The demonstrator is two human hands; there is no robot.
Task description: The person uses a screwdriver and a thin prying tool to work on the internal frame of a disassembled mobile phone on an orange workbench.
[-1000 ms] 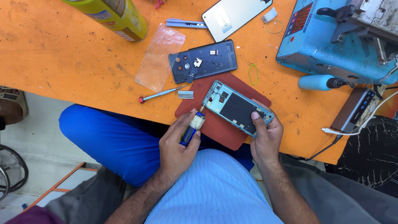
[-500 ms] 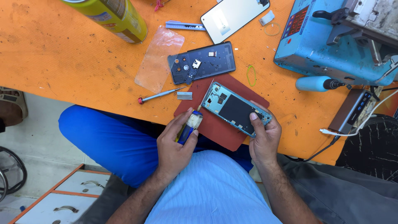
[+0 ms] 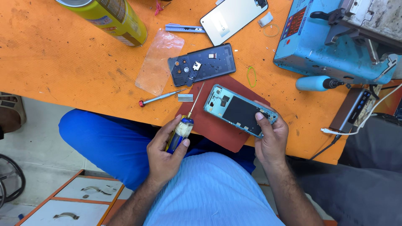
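A: What is your left hand [image 3: 165,152] doing?

B: It's closed around a screwdriver [image 3: 182,127], whose thin shaft points up over the red mat [image 3: 215,127] on the orange table [image 3: 63,62].

A: And your right hand [image 3: 271,136]?

B: It grips the lower end of the phone frame [image 3: 238,111], thumb on top; the frame lies tilted on the mat. A dark back cover [image 3: 203,65] lies just above, with a smaller red-tipped screwdriver [image 3: 161,97] to the left.

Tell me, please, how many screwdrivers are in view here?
2. One with a blue and yellow handle is in the left hand; a small red-tipped one lies on the orange table. Others may be out of frame.
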